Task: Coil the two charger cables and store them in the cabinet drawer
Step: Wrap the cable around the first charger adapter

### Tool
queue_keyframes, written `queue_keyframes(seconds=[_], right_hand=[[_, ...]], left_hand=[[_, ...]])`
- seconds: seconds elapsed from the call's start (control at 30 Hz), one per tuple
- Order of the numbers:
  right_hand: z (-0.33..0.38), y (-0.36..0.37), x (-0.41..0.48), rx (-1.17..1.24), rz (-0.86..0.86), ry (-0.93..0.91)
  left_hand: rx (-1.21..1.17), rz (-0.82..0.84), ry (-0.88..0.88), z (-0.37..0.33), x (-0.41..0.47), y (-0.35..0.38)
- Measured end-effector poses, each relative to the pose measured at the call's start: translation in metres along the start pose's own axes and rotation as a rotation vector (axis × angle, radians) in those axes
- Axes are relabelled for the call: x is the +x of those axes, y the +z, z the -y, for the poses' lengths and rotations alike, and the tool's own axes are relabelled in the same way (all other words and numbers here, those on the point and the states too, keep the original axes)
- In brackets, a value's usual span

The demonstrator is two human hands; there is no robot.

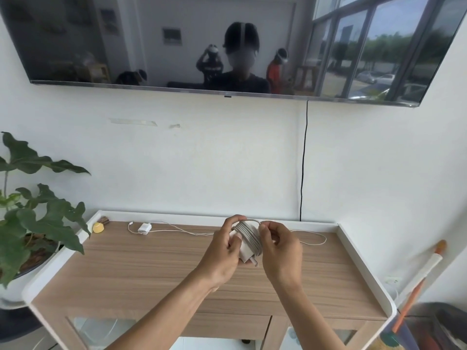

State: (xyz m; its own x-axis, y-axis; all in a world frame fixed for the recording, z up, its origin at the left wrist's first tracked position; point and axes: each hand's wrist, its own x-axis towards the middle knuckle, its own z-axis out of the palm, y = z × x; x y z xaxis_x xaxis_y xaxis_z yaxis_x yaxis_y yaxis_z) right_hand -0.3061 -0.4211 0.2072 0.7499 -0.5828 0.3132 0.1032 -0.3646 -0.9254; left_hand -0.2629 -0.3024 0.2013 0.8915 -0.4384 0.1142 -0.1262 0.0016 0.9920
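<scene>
Left hand [222, 251] grips white charger [246, 251] above worktop [151, 269]. Right hand [280, 251] pinches its cable [249, 238], wound round charger. Second charger [143, 228] lies uncoiled beyond, left of both hands.

The front half of the bench [151, 274] was bare wood, open to a reach from the near edge on either side of the arms. The left hand [222, 256] and right hand [280, 251] filled the middle, the left gripping a charger [244, 254], the right pinching the cable [249, 237] wound round it. Along the back a second charger [143, 228] and a loose cable [187, 230] lay across the way, looping out at the right. A small yellow object [98, 227] sat in the back left corner. A raised white rim [362, 261] closed the back and both sides. Plant leaves [50, 223] overhung the left edge. A long handle [427, 269] leaned just right of the bench.
</scene>
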Motion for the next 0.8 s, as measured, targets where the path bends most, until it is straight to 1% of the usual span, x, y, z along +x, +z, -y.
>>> queue_keyframes(seconds=[0.13,0.3,0.43,0.63,0.73,0.8], right_hand=[[-0.010,0.000,-0.008,-0.048,-0.040,-0.063],[-0.019,0.004,-0.008,-0.040,-0.045,-0.078],[-0.021,0.004,-0.009,-0.105,-0.069,-0.171],[-0.028,0.001,-0.019,-0.235,-0.021,-0.312],[-0.028,0.000,-0.018,-0.275,0.004,-0.321],[-0.027,-0.001,-0.016,-0.292,0.029,-0.290]], left_hand=[[0.021,-0.028,0.015,0.004,-0.002,0.002],[0.040,-0.046,0.013,0.008,0.001,0.005],[0.100,-0.103,0.008,0.019,0.009,0.005],[0.186,-0.177,-0.023,0.026,0.012,0.010],[0.233,-0.192,-0.024,0.031,0.015,0.012],[0.277,-0.204,0.009,0.035,0.017,0.012]])
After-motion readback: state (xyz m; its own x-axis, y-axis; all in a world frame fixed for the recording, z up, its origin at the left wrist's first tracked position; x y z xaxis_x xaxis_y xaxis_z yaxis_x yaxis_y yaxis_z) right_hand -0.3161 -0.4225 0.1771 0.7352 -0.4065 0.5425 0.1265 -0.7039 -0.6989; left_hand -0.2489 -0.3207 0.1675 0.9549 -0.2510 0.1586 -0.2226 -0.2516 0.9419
